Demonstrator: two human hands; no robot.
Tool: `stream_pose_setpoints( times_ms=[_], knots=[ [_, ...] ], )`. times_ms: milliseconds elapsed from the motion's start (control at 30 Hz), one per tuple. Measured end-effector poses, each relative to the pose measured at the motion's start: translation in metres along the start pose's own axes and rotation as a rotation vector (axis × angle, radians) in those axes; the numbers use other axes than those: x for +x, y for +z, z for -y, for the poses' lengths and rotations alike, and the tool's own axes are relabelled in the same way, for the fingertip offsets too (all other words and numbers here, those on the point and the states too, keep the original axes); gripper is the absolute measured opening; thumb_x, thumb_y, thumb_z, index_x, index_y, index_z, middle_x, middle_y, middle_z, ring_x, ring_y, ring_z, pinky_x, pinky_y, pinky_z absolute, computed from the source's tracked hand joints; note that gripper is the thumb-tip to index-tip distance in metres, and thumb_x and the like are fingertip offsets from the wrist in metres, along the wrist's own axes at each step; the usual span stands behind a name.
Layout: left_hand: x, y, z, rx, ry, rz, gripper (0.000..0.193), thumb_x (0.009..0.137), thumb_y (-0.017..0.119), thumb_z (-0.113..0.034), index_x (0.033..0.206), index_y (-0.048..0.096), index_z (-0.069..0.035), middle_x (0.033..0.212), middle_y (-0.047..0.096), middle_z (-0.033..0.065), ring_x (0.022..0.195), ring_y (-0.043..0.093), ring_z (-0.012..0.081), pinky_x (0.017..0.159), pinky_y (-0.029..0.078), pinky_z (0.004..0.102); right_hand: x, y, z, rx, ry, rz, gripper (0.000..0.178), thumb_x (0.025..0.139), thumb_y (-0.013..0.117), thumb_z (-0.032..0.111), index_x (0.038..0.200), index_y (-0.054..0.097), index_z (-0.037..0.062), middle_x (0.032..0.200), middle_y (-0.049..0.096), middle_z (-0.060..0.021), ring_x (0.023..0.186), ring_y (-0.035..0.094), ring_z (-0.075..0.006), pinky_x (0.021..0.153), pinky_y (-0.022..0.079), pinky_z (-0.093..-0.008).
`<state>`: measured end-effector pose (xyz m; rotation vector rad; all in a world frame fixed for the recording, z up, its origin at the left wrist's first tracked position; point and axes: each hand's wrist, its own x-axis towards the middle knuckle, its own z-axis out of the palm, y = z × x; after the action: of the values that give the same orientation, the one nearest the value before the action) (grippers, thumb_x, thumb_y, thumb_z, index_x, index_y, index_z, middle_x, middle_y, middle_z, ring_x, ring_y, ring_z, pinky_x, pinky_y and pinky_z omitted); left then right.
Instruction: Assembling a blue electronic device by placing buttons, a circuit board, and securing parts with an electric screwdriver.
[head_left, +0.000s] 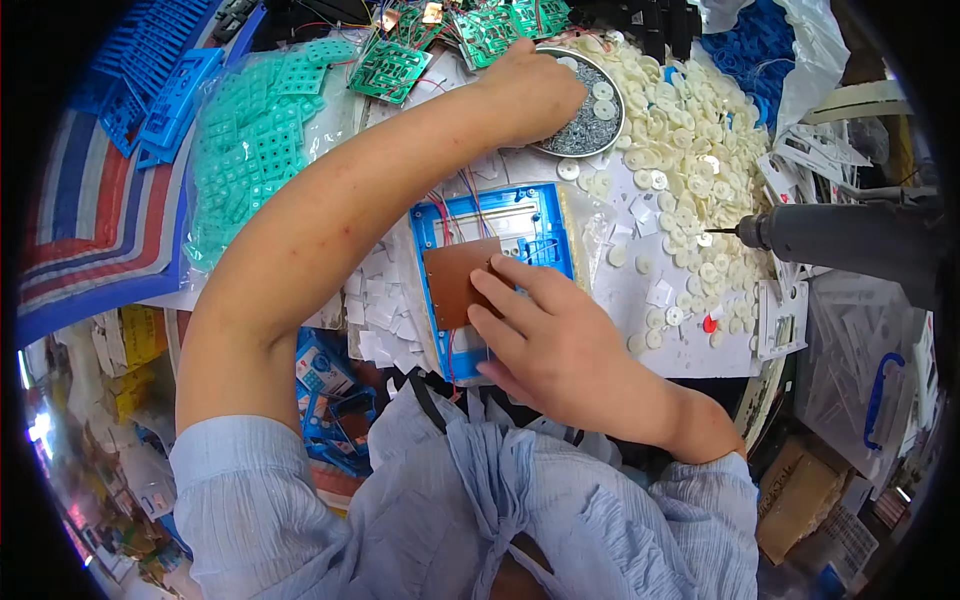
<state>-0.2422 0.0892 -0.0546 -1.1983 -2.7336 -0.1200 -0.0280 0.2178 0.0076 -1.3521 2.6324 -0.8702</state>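
Note:
My left hand [540, 97] reaches across to a round metal dish [621, 120] of small grey screws [592, 130]. Its fingers are curled down over the dish's left side, and the fingertips are hidden. White plastic discs [603, 98] lie on top of the screws. My right hand [555, 345] lies with its fingers apart on a brown circuit board [450, 275]. The board rests in an open blue plastic housing [558, 215], covering its left half. Thin coloured wires come out above and below the board.
Cream plastic discs [690, 130] are heaped at the right, beside an electric screwdriver [830, 230] pointing left. Green circuit boards [390, 72] lie at the back. A bag of teal button pads [250, 140] and blue plastic grilles [180, 100] lie left. White paper pieces [385, 310] surround the housing.

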Motion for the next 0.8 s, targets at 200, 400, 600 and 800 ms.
stream_pose_setpoints(
  times_ms=[200, 400, 600, 800],
  knots=[
    [0.008, -0.014, 0.004, -0.049, -0.057, 0.083, 0.022, 0.093, 0.063, -0.03, 0.096, 0.077, -0.014, 0.095, 0.076, 0.0092, 0.094, 0.073, 0.0268, 0.089, 0.045, 0.0524, -0.073, -0.114, -0.018, 0.16, -0.238, -0.808, 0.038, 0.092, 0.068, 0.026, 0.121, 0.063, 0.0016, 0.12, 0.068, -0.0175, 0.103, 0.065, -0.0359, 0.092, 0.053, -0.0507],
    [-0.031, -0.066, -0.015, -0.525, -0.143, 0.136, 0.011, 0.087, 0.072, -0.022, 0.084, 0.069, -0.012, 0.083, 0.07, 0.0076, 0.086, 0.068, 0.0245, 0.091, 0.042, 0.0458, -0.014, -0.151, -0.088, 0.94, -0.191, -0.706, 0.05, 0.098, 0.06, 0.028, 0.136, 0.047, -0.0008, 0.11, 0.066, -0.0199, 0.105, 0.065, -0.0337, 0.103, 0.049, -0.0536],
    [-0.137, -0.068, -0.076, -0.614, -0.019, -0.202, 0.008, 0.087, 0.074, -0.016, 0.093, 0.071, -0.012, 0.09, 0.071, 0.0028, 0.087, 0.067, 0.0211, 0.094, 0.041, 0.0439, 0.025, -0.092, -0.056, 1.135, -0.117, -0.429, 0.032, 0.098, 0.061, 0.03, 0.122, 0.051, 0.01, 0.069, 0.053, 0.0022, 0.06, 0.051, -0.0117, 0.076, 0.051, -0.0352],
    [-0.153, -0.075, -0.097, -0.746, -0.078, -0.327, 0.013, 0.084, 0.076, -0.01, 0.095, 0.07, -0.012, 0.087, 0.07, 0.0005, 0.083, 0.065, 0.0207, 0.091, 0.04, 0.0422, 0.026, -0.086, -0.015, 1.122, -0.148, -0.474, 0.027, 0.096, 0.065, 0.029, 0.113, 0.051, 0.0136, 0.063, 0.054, 0.0051, 0.054, 0.051, -0.009, 0.067, 0.053, -0.0315]
  ],
)
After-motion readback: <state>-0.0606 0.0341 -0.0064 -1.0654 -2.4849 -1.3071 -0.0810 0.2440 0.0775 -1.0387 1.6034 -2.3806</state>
